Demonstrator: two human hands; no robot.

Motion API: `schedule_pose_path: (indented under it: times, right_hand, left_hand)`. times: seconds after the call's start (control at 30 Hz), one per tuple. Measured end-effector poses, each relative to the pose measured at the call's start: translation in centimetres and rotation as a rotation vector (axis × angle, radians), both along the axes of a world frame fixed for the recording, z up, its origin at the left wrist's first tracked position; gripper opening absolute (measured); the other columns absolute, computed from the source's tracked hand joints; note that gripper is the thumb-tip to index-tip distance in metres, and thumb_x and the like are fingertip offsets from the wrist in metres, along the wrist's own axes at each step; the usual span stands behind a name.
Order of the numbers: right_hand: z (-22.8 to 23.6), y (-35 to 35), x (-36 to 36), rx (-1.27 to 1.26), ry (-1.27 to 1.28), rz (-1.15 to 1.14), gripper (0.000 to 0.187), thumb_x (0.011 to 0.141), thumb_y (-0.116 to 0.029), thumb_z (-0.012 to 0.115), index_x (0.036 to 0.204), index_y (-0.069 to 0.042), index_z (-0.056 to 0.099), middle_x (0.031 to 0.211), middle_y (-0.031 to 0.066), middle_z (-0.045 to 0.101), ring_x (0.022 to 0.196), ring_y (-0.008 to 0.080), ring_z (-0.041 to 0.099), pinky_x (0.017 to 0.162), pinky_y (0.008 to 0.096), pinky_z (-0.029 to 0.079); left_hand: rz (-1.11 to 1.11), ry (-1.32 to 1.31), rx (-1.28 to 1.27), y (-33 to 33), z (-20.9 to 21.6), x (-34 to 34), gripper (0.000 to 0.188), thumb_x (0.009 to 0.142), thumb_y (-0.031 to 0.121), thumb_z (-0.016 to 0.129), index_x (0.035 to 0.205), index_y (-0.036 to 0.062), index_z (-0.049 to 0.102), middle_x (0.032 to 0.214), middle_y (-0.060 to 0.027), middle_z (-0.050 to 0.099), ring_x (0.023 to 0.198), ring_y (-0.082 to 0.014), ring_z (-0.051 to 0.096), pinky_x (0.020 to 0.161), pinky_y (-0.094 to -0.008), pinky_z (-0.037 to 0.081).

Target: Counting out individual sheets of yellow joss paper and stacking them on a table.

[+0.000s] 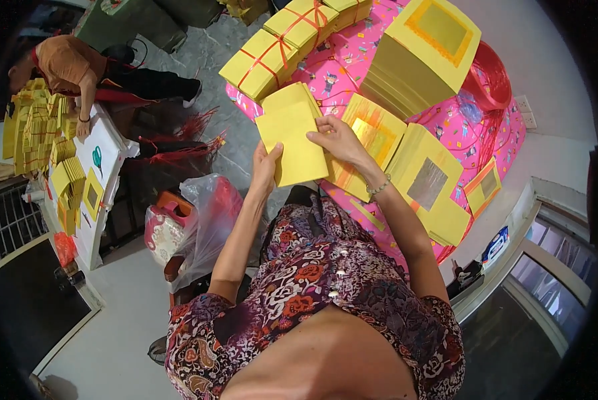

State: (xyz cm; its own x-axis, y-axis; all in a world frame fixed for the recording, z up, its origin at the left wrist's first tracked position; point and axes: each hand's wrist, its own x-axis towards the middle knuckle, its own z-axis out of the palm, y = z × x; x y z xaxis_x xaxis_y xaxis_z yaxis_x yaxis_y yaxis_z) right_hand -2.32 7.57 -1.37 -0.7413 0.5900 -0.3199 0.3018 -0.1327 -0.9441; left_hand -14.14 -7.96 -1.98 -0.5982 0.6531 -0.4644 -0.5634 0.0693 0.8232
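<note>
My left hand (264,168) grips the lower left edge of a wad of yellow paper sheets (292,137), thumb on top. At the wad's right edge, my right hand (343,141) is closed on it with thumb and fingers. Partly under my right wrist lies a stack of yellow paper with an orange and gold square (387,141). Beside it sits a yellow stack with a silver square (428,183). A tall yellow stack (405,77) stands behind these. Bundles of yellow paper tied with red cord (259,67) stand at the far left of the pink patterned tablecloth (332,81).
A red plastic container (489,80) with red strands stands at the table's right. On the left, a person in a brown top (72,63) leans over a white table (109,157) with yellow stacks and green-handled scissors (97,157). A clear plastic bag (209,220) sits beside my left arm.
</note>
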Motion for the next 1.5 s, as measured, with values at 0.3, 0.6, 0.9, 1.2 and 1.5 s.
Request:
schedule_pose_path:
  times: [0.3, 0.6, 0.9, 1.2, 1.5]
  right_hand:
    - [-2.7, 3.4, -4.4, 0.548, -0.33, 0.163, 0.028, 0.083, -0.023, 0.059, 0.097, 0.001, 0.052, 0.091, 0.0207, 0.062, 0.082, 0.0357, 0.061, 0.069, 0.0437, 0.048]
    - [-4.1, 2.3, -6.6, 0.785, -0.547, 0.183, 0.036, 0.08, -0.021, 0.063, 0.104, 0.001, 0.048, 0.095, 0.0227, 0.06, 0.084, 0.0394, 0.061, 0.07, 0.0472, 0.049]
    - [-4.9, 2.9, -6.8, 0.795, -0.59, 0.213, 0.038, 0.078, -0.021, 0.065, 0.104, 0.0, 0.047, 0.1, 0.0225, 0.057, 0.086, 0.0388, 0.061, 0.07, 0.0463, 0.05]
    - [-1.3, 2.2, -0.4, 0.835, -0.146, -0.05, 0.025, 0.077, -0.016, 0.066, 0.096, -0.005, 0.054, 0.087, 0.0138, 0.055, 0.078, 0.0338, 0.058, 0.068, 0.0424, 0.048]
    - [1.4, -3.1, 10.6, 0.811, -0.499, 0.306, 0.039, 0.066, -0.026, 0.075, 0.088, -0.005, 0.051, 0.084, 0.0118, 0.053, 0.079, 0.0293, 0.056, 0.066, 0.0399, 0.046]
  left_hand:
    - [-0.099, 0.203, -0.165, 4.3, -6.3, -4.4, 0.029, 0.089, 0.011, 0.057, 0.114, -0.0021, 0.052, 0.104, -0.0102, 0.063, 0.09, -0.0155, 0.06, 0.079, -0.0286, 0.047]
    - [-0.077, 0.428, -0.326, 4.5, -10.9, -5.3, 0.034, 0.08, 0.019, 0.066, 0.104, -0.0034, 0.059, 0.092, -0.0134, 0.067, 0.082, -0.0207, 0.064, 0.073, -0.0328, 0.049]
    - [-0.18, 0.89, -0.649, 5.1, -7.1, -4.4, 0.053, 0.071, 0.026, 0.072, 0.107, -0.0059, 0.051, 0.093, -0.0222, 0.061, 0.088, -0.0358, 0.061, 0.077, -0.0422, 0.047]
    - [-0.035, 1.216, -0.572, 4.4, -7.5, -4.6, 0.073, 0.07, 0.029, 0.074, 0.12, -0.0067, 0.034, 0.109, -0.0243, 0.045, 0.095, -0.0347, 0.051, 0.081, -0.0418, 0.043]
    - [-0.044, 1.103, -0.407, 4.1, -8.1, -4.6, 0.068, 0.079, 0.023, 0.065, 0.126, -0.0078, 0.028, 0.113, -0.0261, 0.044, 0.101, -0.0349, 0.05, 0.084, -0.0415, 0.043]
